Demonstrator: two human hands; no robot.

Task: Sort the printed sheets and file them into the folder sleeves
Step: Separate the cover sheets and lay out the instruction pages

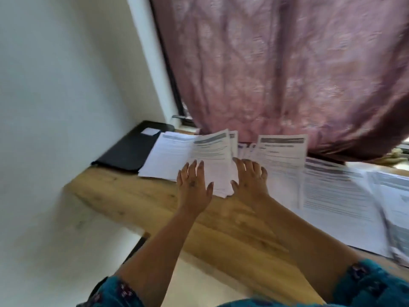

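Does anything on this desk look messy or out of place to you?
Slightly. The sheets at the right lie fanned and overlapping, not squared, and the curtain hem drapes onto the papers at the back. The black folder lies closed at the left. Nothing looks torn or spilled; the picture is blurred.

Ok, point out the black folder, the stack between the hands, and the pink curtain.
Flat black folder (126, 155): head view, middle of its cover.
White printed paper stack (213, 158): head view, top sheet's centre.
Pink patterned fabric curtain (276, 69): head view, mid-cloth.

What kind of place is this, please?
Probably a room at home, used as a desk: a wooden table against a white wall, a pink curtain over a window, and a black folder beside printed sheets.
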